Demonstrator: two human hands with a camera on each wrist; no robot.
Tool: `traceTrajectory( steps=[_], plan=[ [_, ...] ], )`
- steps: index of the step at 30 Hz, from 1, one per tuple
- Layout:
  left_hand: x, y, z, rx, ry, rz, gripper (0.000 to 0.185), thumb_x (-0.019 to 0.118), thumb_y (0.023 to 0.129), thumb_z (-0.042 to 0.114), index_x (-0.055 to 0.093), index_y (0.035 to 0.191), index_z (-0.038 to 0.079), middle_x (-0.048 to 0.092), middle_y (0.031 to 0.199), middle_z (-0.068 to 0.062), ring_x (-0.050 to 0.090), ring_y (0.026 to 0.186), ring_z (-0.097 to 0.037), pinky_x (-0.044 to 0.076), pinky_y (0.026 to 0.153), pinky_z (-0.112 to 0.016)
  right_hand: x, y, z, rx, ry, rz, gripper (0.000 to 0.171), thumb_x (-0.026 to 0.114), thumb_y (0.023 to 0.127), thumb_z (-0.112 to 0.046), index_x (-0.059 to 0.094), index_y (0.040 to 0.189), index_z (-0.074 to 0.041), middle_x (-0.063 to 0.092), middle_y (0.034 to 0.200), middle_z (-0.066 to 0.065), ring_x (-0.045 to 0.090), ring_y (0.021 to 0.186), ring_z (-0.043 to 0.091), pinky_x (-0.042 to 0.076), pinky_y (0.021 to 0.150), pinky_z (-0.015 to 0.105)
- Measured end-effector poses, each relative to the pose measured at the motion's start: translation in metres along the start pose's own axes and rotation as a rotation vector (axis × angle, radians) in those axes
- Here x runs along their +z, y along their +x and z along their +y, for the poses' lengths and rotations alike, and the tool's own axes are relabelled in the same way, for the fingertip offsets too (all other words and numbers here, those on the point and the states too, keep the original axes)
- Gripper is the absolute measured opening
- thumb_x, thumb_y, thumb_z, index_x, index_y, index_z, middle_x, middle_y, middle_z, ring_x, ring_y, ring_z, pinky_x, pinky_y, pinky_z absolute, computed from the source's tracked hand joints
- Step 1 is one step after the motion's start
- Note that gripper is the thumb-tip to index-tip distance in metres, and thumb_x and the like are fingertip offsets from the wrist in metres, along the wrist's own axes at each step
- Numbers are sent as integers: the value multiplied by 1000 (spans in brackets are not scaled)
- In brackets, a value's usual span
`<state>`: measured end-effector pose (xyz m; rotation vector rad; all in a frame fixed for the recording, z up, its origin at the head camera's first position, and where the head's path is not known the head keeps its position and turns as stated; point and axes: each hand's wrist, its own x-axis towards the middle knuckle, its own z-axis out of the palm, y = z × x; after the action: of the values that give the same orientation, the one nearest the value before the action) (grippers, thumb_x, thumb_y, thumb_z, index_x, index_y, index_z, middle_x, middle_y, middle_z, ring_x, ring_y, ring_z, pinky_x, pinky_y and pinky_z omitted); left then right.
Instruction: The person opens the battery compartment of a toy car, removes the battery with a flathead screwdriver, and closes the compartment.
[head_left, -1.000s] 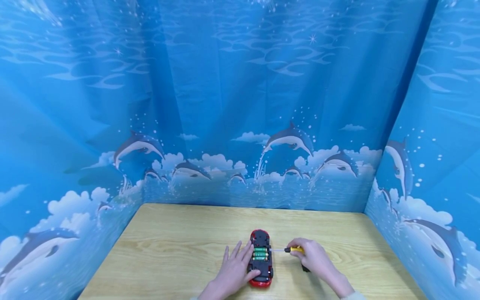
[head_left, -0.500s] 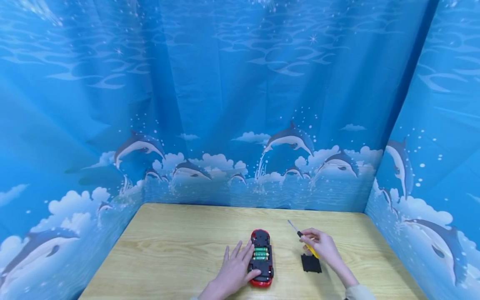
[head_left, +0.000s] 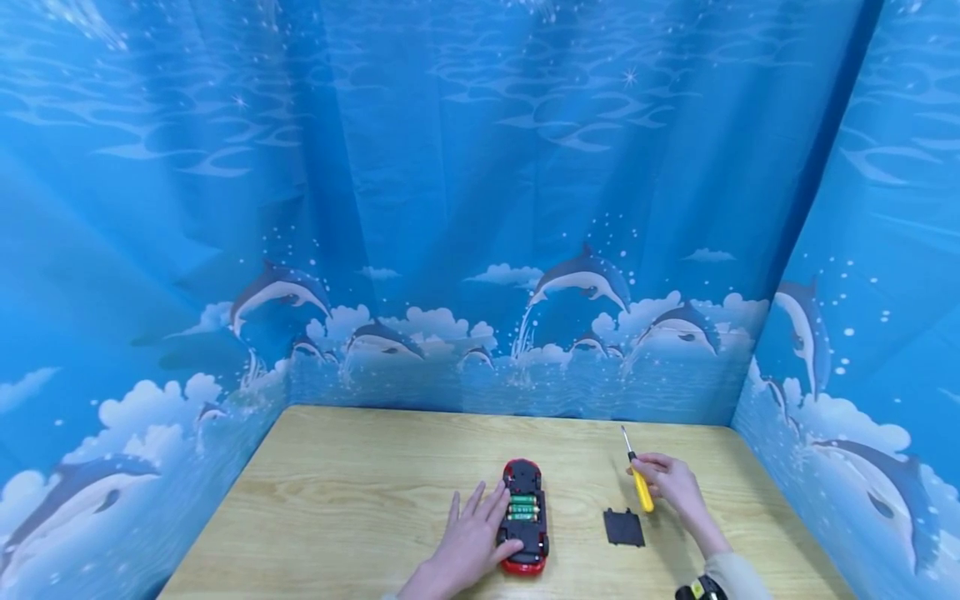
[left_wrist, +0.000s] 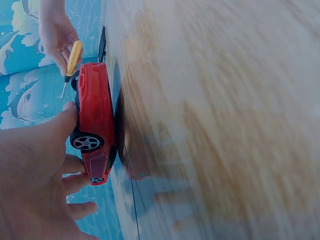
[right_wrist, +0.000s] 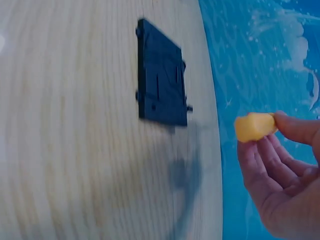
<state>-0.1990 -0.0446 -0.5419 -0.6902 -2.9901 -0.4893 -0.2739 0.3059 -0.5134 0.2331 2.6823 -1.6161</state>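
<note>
The right hand [head_left: 675,487] has been swinging the screwdriver [head_left: 640,485] away from the toy car [head_left: 523,517], toward the table's right edge and a little toward the far edge, since a second ago; the left hand [head_left: 471,537] and the car are lying where they were. The right grip is pinching the yellow handle between thumb and fingertips, the thin metal shaft pointing up and toward the table's far edge. Just on the near side of it, the black battery cover [head_left: 624,527] is lying flat on the table [head_left: 360,483], apart from the car. The left grip is resting with fingers nearly straight along the car's left side, thumb curled against its near end, pinning it down rather than wrapping it.

The step in hand looks like parting with the tool once the cover is off. The next move probably calls for setting the screwdriver down clear of the cover, then bringing the freed fingers back to the open bay.

The car is lying upside down near the middle of the near edge: red body, black underside, three green batteries [head_left: 522,507] sitting side by side in the exposed compartment.
</note>
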Motion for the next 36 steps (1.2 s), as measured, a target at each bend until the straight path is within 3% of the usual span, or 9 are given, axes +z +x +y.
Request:
traceTrajectory(
  steps=[13, 20, 30, 36],
  plan=[
    [2, 2, -1, -5, 8, -12, 80, 49, 96, 66, 43, 154, 12, 37, 162, -6, 32, 148, -39, 24, 115, -70, -19, 5, 22, 61, -195, 40, 35, 71, 92, -17, 66, 110, 14, 65, 72, 4, 61, 59, 13, 55, 55, 29],
    [2, 3, -1, -12, 5, -19, 79, 51, 96, 65, 43, 155, 12, 37, 162, -5, 32, 148, -39, 24, 115, -70, -19, 3, 25, 75, -309, 41, 27, 74, 89, -17, 71, 98, 8, 62, 66, 2, 59, 55, 12, 54, 52, 27],
    [2, 1, -1, -6, -5, -9, 80, 49, 96, 65, 43, 155, 11, 37, 162, -5, 32, 148, -39, 23, 115, -70, -19, 3, 32, 67, -332, 35, 26, 76, 88, -17, 72, 99, 6, 61, 64, 1, 57, 54, 10, 54, 52, 26],
    [1, 0, 0, -3, 5, -1, 80, 50, 96, 65, 44, 154, 11, 38, 162, -6, 33, 148, -39, 24, 116, -70, -20, 2, 30, 48, -333, 48, 26, 67, 95, -15, 69, 106, 8, 60, 62, 0, 58, 51, 10, 52, 49, 26]
  ],
)
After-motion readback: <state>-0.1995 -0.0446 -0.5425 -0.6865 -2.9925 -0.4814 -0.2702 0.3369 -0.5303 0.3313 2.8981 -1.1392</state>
